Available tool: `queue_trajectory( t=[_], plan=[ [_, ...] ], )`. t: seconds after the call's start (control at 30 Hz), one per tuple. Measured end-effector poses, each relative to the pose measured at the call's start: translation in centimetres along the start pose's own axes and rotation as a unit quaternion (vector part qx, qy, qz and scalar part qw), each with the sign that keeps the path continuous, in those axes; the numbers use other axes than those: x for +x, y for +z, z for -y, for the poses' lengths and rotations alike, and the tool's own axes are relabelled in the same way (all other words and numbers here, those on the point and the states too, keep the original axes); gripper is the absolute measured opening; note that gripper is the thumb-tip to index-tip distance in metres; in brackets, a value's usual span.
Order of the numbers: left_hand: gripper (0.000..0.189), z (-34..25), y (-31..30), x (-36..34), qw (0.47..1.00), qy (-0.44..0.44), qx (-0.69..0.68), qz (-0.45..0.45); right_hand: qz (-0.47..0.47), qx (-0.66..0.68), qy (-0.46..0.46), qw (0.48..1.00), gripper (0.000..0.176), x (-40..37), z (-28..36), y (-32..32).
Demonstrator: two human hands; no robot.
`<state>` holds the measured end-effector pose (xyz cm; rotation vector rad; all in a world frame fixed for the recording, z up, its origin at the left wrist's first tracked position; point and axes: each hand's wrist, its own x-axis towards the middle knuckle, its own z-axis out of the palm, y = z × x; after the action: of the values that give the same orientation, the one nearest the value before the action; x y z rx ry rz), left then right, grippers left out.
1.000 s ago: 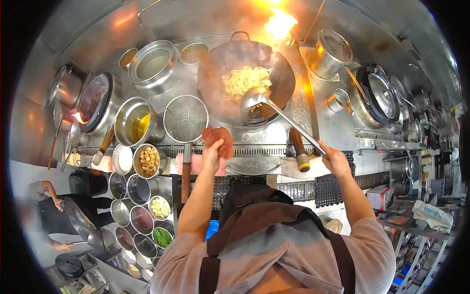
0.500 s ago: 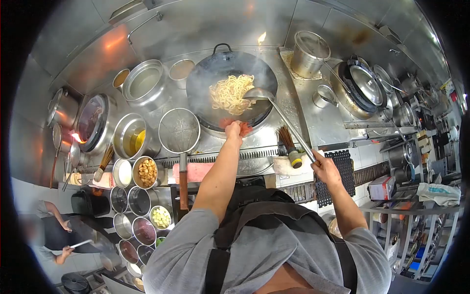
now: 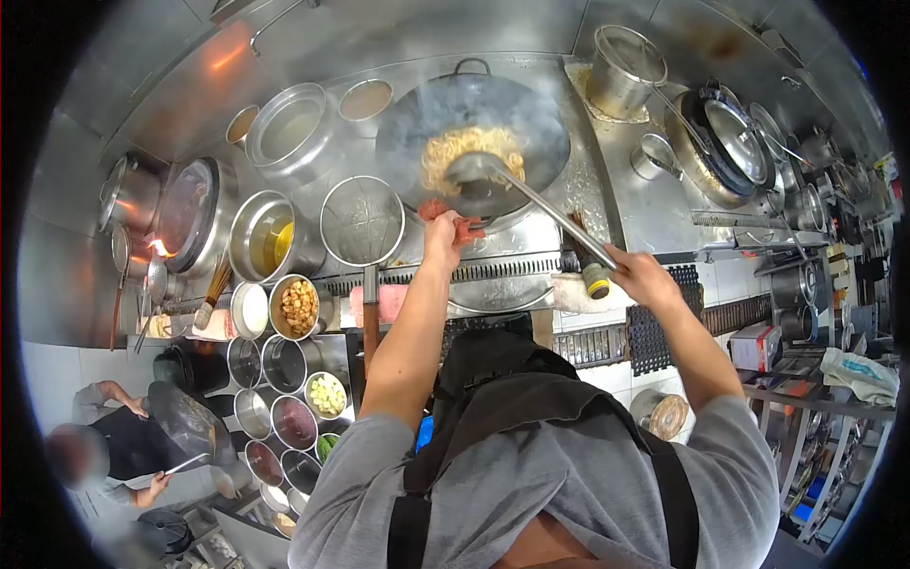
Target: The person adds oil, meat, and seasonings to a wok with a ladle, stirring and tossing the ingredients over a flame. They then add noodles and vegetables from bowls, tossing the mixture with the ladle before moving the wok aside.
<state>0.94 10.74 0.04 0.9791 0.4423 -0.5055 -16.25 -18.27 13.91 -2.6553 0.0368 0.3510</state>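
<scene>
A black wok sits on the stove, with smoke over it and noodles inside. Fingers closed, my left hand grips a red cloth at the wok's near rim; the handle beneath is mostly hidden. My right hand is wrapped round the end of a long metal ladle, whose bowl rests among the noodles. Beside the wok on the left lies a round wire strainer with a wooden handle.
Left of the strainer are a pot of yellow oil and several ingredient tins. A brush lies near the ladle. Lidded pots stand at the right. Another person holds a pan and a utensil at the lower left.
The ladle bowl has moved to the left within the wok, and the noodles look blurred. More smoke hangs over the wok. The other person's pan has shifted.
</scene>
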Motion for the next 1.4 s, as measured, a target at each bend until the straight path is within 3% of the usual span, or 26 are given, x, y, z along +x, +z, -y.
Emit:
queue_trajectory(
  t=[0.1,0.17,0.2,0.23,0.3,0.37,0.4,0.5,0.6,0.7,0.73,0.77,0.83,0.9,0.97,1.0,1.1,1.2,1.4],
  plan=[
    [0.022,3.6,-2.1,-1.6,0.998,0.062,-0.009,0.031,-0.057,-0.013,-0.022,0.998,0.049,2.2,-0.9,4.6],
    [0.039,6.0,-3.3,-5.9,0.998,0.052,0.02,0.018,-0.11,-0.023,-0.038,0.993,0.05,1.7,-1.0,4.5],
    [0.047,7.1,-2.4,-8.2,0.987,0.158,-0.017,-0.024,-0.113,-0.021,-0.034,0.993,0.051,0.1,-0.1,3.5],
    [0.048,8.4,-4.6,-9.2,0.998,0.034,0.028,-0.043,-0.116,-0.019,-0.03,0.993,0.051,-1.4,0.8,2.6],
    [0.058,4.4,-1.0,-12.6,0.999,0.011,0.024,-0.048,-0.094,0.045,-0.03,0.994,0.051,-4.3,0.4,0.9],
    [0.04,2.7,-0.5,-8.6,0.995,0.024,-0.095,-0.031,-0.021,0.049,0.029,0.998,0.049,-6.4,0.9,-1.6],
    [0.017,2.1,-0.5,-6.1,0.997,0.01,-0.081,-0.013,-0.007,0.06,0.024,0.998,0.048,-6.8,1.0,-2.5],
    [0.009,-0.3,1.7,-4.6,1.0,-0.006,-0.013,0.0,-0.001,0.046,0.011,0.999,0.05,-5.6,0.2,-2.9],
    [0.007,0.7,0.7,-1.3,0.999,0.003,-0.018,0.049,-0.041,-0.014,-0.015,0.999,0.046,-1.9,-0.6,-0.5],
    [0.009,2.7,-1.1,0.0,0.999,0.024,0.012,0.039,-0.078,-0.024,-0.007,0.997,0.044,0.8,-0.5,2.6],
    [0.012,3.5,-0.5,-2.3,0.999,0.048,-0.006,0.001,-0.089,-0.019,-0.018,0.996,0.044,0.7,-0.3,2.9],
    [0.019,5.0,-2.1,-3.0,0.999,0.039,0.0,0.025,-0.104,-0.015,-0.032,0.994,0.044,0.4,-0.1,2.9],
    [0.033,4.5,-0.9,-8.6,0.997,0.033,0.044,-0.046,-0.109,-0.011,-0.025,0.994,0.046,-1.7,-0.1,1.5],
    [0.033,4.0,-0.8,-8.8,0.997,0.042,0.027,-0.05,-0.102,0.024,-0.029,0.994,0.048,-4.0,-1.0,0.2],
    [0.034,1.7,0.5,-5.8,0.995,0.087,-0.045,-0.006,-0.089,0.017,-0.016,0.996,0.048,-4.9,-1.9,-0.7],
    [0.026,1.1,1.1,-4.1,0.995,0.081,-0.061,-0.023,-0.076,0.01,0.001,0.997,0.049,-5.4,-2.0,-0.8],
    [0.019,-0.2,1.6,-0.4,0.999,0.02,0.024,-0.016,-0.086,-0.006,0.001,0.996,0.045,-3.8,-2.3,-1.1],
    [0.018,0.3,1.0,2.0,0.998,0.06,-0.006,-0.018,-0.107,-0.018,0.008,0.994,0.045,-2.8,-2.4,-0.9],
    [0.018,0.5,0.1,3.6,0.999,0.052,0.015,-0.008,-0.134,-0.022,0.023,0.991,0.044,-2.2,-4.1,-0.3]
  ],
)
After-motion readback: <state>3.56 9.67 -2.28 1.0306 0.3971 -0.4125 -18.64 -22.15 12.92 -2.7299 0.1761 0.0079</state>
